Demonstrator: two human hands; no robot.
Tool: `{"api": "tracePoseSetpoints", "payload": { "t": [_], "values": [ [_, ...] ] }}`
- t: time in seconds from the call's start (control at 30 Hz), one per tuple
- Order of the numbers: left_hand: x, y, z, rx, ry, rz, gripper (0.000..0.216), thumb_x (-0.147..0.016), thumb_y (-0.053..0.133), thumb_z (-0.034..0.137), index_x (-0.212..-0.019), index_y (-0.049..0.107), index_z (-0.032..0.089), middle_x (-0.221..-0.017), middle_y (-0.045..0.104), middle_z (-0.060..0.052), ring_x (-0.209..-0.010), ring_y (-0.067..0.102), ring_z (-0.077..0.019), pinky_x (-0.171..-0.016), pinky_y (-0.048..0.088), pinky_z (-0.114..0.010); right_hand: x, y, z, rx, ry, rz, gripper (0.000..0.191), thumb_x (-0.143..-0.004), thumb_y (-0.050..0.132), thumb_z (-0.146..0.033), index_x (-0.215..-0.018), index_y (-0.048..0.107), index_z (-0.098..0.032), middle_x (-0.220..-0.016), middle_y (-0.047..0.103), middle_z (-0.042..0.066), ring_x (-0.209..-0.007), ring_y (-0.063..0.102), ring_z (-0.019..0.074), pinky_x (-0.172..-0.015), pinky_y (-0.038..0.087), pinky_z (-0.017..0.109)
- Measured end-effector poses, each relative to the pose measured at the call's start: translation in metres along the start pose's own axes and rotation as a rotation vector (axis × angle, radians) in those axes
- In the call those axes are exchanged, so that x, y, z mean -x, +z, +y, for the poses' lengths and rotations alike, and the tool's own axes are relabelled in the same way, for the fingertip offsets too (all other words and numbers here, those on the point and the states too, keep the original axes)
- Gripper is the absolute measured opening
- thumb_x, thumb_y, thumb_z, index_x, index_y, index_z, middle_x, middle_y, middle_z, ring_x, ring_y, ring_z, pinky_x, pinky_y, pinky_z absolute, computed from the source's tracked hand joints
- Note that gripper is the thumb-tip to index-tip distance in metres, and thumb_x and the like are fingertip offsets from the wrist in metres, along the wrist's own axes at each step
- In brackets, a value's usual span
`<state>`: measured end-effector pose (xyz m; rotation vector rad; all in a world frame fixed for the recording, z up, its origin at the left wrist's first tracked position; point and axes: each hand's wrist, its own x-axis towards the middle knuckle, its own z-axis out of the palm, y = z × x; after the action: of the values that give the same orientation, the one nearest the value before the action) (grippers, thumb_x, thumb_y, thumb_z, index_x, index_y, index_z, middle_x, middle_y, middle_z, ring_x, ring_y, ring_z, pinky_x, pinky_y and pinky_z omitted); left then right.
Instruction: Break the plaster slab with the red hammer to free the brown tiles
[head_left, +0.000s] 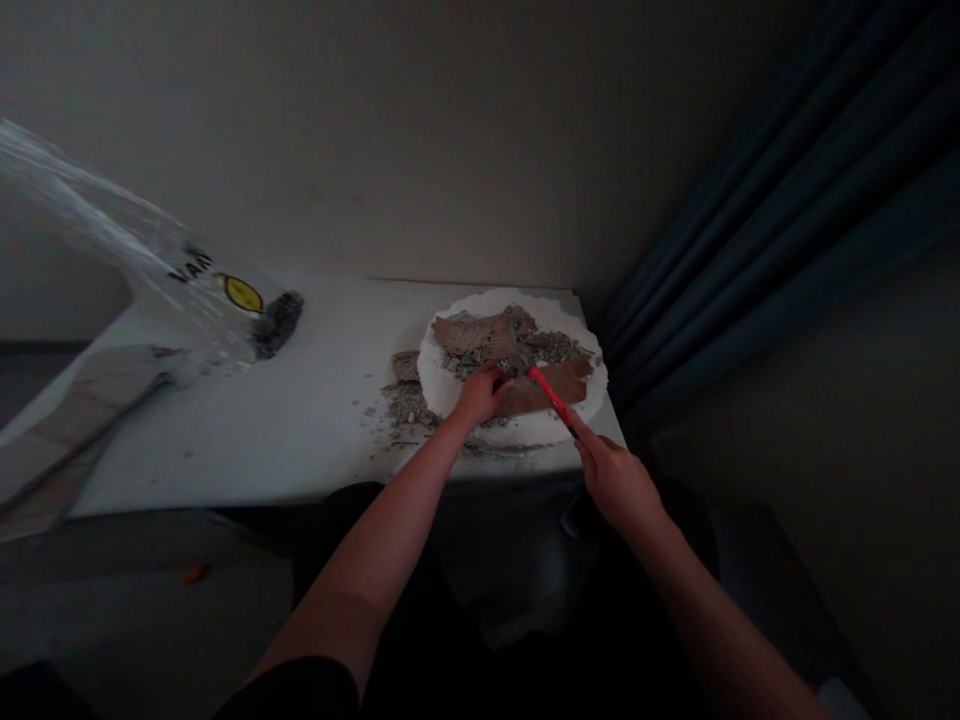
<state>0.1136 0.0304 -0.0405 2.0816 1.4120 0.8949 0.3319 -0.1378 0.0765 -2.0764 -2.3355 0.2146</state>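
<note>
My right hand [619, 480] is wrapped round the red and black handle of a hammer [551, 392]. Its dark head is down among grey fragments on a round white slab with a wavy edge [442, 385]. Close by the head, my left hand [481, 392] has its fingers bent together over the fragments; what they hold, if anything, is too small to make out. A flat brown piece [551, 388] lies under and beside the hammer. Behind it rests a rough, textured brown piece [476, 335] with a bit of green near its right end, and grey crumbs [559, 347] are scattered around.
More rubble [409, 400] spills left of the slab onto the white table [300, 420]. A clear plastic bag [217, 290] with dark fragments at its bottom lies at the left, near a brownish sheet [82, 420]. A dark curtain [750, 220] hangs at the right, beside a wall.
</note>
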Motion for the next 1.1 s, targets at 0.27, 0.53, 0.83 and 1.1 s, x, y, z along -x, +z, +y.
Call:
{"api": "tracePoseSetpoints", "payload": {
  "t": [0.27, 0.53, 0.83, 1.1],
  "values": [
    [0.0014, 0.0003, 0.0005, -0.021, -0.003, -0.001, 0.015, -0.090, 0.062, 0.025, -0.083, 0.069, 0.015, -0.095, 0.066, -0.010, -0.084, 0.063, -0.0221, -0.081, 0.051, -0.034, -0.0039, -0.0032, -0.0027, 0.059, 0.001, 0.001, 0.065, -0.107, 0.036, -0.027, -0.166, 0.010, -0.034, -0.099, 0.073, 0.006, -0.067, 0.068, 0.0186, -0.065, 0.049, 0.029],
    [0.0006, -0.0003, 0.0021, -0.046, 0.002, -0.016, 0.016, -0.090, 0.062, 0.027, -0.082, 0.068, 0.014, -0.093, 0.066, -0.011, -0.087, 0.063, -0.0230, -0.082, 0.051, -0.033, -0.0043, -0.0053, -0.0049, 0.079, -0.016, -0.024, 0.063, -0.107, 0.035, -0.027, -0.165, 0.013, -0.036, -0.100, 0.073, 0.005, -0.069, 0.068, 0.0188, -0.064, 0.048, 0.029],
    [0.0021, 0.0014, -0.0008, -0.028, 0.004, 0.005, 0.015, -0.090, 0.061, 0.026, -0.083, 0.068, 0.015, -0.092, 0.066, -0.009, -0.082, 0.062, -0.0214, -0.081, 0.051, -0.034, -0.0054, -0.0036, -0.0031, 0.070, -0.003, -0.010, 0.064, -0.107, 0.034, -0.028, -0.166, 0.009, -0.034, -0.099, 0.073, 0.006, -0.070, 0.068, 0.0193, -0.066, 0.049, 0.029],
    [0.0013, 0.0014, 0.0014, -0.040, 0.008, -0.003, 0.012, -0.088, 0.061, 0.022, -0.081, 0.067, 0.015, -0.093, 0.067, -0.010, -0.083, 0.063, -0.0213, -0.081, 0.051, -0.033, -0.0043, -0.0068, -0.0055, 0.074, 0.000, 0.033, 0.063, -0.108, 0.033, -0.030, -0.166, 0.008, -0.033, -0.102, 0.073, 0.007, -0.071, 0.069, 0.0201, -0.066, 0.050, 0.031]
  ]
}}
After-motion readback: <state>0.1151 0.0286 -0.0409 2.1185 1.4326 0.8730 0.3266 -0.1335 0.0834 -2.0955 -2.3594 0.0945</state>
